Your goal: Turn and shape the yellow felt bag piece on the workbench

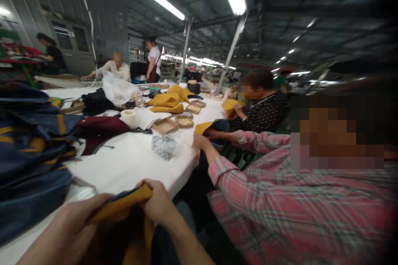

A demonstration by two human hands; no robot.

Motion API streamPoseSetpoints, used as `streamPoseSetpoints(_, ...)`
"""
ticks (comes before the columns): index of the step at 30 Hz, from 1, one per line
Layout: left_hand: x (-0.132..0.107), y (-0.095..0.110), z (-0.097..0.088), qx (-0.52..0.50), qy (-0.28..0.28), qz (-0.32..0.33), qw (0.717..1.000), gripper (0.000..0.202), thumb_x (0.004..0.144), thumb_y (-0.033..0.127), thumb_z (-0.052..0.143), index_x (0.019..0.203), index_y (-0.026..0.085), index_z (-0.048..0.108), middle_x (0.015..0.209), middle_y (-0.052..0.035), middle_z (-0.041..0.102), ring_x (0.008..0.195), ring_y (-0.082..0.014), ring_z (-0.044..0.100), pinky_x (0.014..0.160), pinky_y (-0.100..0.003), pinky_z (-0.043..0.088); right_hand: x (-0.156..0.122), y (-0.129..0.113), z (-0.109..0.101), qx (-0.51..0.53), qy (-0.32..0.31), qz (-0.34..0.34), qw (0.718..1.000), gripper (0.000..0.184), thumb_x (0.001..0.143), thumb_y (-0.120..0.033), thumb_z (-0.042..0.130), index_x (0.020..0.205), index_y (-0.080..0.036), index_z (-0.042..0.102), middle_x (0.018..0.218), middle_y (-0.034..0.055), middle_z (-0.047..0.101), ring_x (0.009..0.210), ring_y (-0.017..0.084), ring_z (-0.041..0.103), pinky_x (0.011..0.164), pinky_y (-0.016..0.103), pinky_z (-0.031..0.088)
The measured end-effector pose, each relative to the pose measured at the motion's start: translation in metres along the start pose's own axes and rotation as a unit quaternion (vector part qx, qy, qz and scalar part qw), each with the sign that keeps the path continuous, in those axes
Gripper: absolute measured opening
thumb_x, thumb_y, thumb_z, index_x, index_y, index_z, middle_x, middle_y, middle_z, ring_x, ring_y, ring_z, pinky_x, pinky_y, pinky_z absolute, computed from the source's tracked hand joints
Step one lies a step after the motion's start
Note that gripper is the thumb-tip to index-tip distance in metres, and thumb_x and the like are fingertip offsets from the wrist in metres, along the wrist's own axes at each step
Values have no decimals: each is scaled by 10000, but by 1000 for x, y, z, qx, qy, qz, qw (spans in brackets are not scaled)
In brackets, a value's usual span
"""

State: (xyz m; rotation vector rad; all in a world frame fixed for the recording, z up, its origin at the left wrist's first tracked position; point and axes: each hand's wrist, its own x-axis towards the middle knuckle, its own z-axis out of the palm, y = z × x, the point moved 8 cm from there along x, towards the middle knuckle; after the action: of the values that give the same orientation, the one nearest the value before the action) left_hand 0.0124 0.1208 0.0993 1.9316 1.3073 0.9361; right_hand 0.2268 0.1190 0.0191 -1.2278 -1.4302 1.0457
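**Mustard piece (121, 203), navy-edged, held in two hands at the table's edge**

Left hand (65, 232): narrow pinch, fingers closed on the piece's upper edge. Right hand (157, 202): closed on the same edge, near the far end. The two grips appear to hold that edge stretched and raised for inspection or handling, with the rest of the cloth hanging below the table's edge into the lap area, its lower part dim.

Table (124, 169): long, white-topped, running away from the person. Navy bags (31, 165), stacked along its left side, have mustard trim and seem set aside within reach. Maroon cloth (99, 132) lies beyond them.

Mid-table: a tape roll (128, 118), a foil bag (163, 147), and cardboard trays (185, 122) of small metal parts, placed centrally, it seems, for shared reach. A mustard pile (169, 101) lies farther on.

Co-worker in a plaid sleeve (248, 186): seated at the right, hand (201, 141) resting on a mustard piece at the table's edge. Co-worker in a dotted blouse (261, 112): seated beyond, also handling mustard cloth.
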Motion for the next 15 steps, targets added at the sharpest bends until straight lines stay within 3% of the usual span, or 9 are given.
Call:
streamPoseSetpoints(2, 3, 2, 2, 25, -80, -8, 996, 460, 804, 218, 560, 1169, 311, 825, 1002, -5, 833, 919, -286, 800, 831, -367, 663, 5, 2, 1, 73, 34, 34, 996, 264, 736, -163, 689, 981, -207, 778, 837, -16, 740, 814, 209, 675, 748, 296, 503)
streamPoseSetpoints(4, 8, 7, -10, 142, -39, 19, 989, 561, 862, 159, 498, 1362, 282, 721, 1243, -50, 808, 1129, -310, 782, 977, -425, 643, 8, 8, 4, 148, 72, 65, 984, 291, 708, -217, 804, 995, -200, 759, 866, -9, 755, 829, 211, 672, 774, 301, 513)
streamPoseSetpoints(7, 4, 17, -16, 376, 38, 80, 923, 779, 908, 140, 548, 1675, 219, 435, 1581, -182, 619, 1396, -399, 663, 1024, -502, 628, 6, 16, 7, 247, 100, 118, 957, 396, 669, -299, 921, 1027, -190, 793, 902, 20, 797, 841, 222, 703, 810, 322, 547)
streamPoseSetpoints(11, -17, 17, 7, 475, 0, 171, 864, 1021, 968, 373, 770, 1816, 295, 206, 1542, -196, 596, 1285, -417, 670, 1009, -513, 623, 2, 9, 12, 278, 70, 143, 947, 389, 681, -327, 961, 1020, -179, 842, 916, 44, 835, 853, 231, 747, 807, 318, 571)
streamPoseSetpoints(15, -14, 5, 14, 540, -38, 181, 821, 1073, 977, 162, 649, 1857, 249, 39, 1501, -225, 603, 1205, -418, 645, 964, -542, 592, 0, -7, 29, 319, 1, 129, 939, 410, 773, -441, 976, 1064, -178, 855, 936, 55, 843, 900, 264, 793, 874, 362, 625)
